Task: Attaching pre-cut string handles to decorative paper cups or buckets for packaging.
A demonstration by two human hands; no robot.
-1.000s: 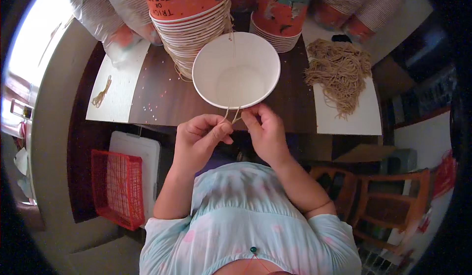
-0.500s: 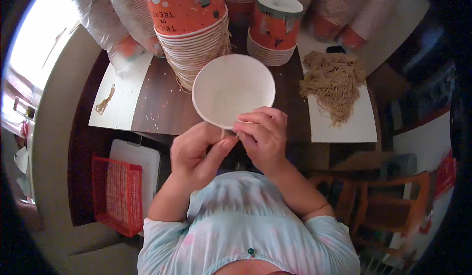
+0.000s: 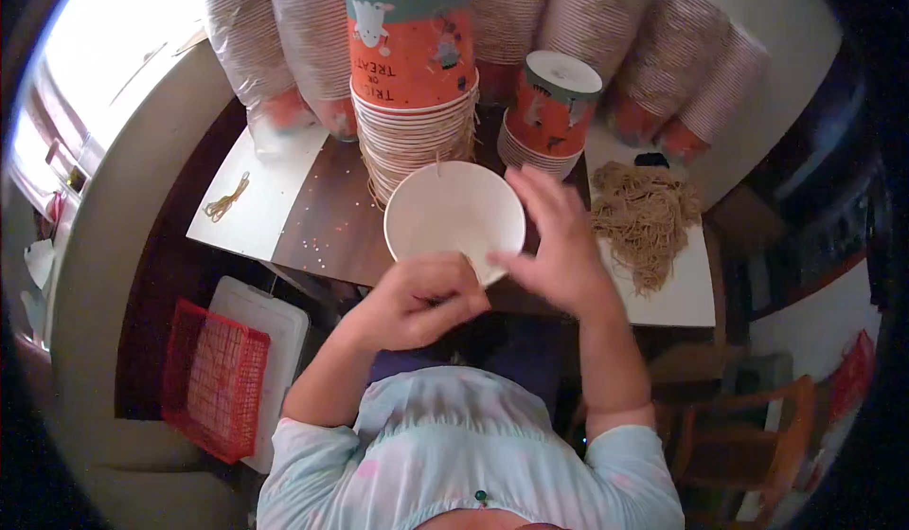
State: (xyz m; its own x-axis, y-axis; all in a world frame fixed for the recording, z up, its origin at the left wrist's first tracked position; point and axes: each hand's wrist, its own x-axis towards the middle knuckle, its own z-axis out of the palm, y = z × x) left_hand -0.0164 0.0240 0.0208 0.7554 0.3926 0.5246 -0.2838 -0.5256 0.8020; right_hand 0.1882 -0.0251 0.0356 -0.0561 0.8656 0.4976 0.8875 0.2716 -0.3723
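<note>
A white-lined paper bucket faces me mouth up at the table's front edge. My left hand is closed at its near rim, thumb and fingers pressed together. Whether a cord end is also in that pinch is hidden. My right hand, slightly blurred, is spread at the bucket's right side, fingers apart and thumb by the near right rim. A short bit of cord stands at the far rim. Behind it rises a tall stack of upside-down orange buckets with cord handles hanging along their rims.
A smaller bucket stack stands to the right of the tall one. Tan cords lie heaped on the right white board, with a small bundle at left. Wrapped bucket stacks line the back. A red basket sits lower left.
My right hand has left the near rim and opened out at the bucket's right side. My left hand stays at the near rim. The whole view has shifted, showing more of the stacks.
</note>
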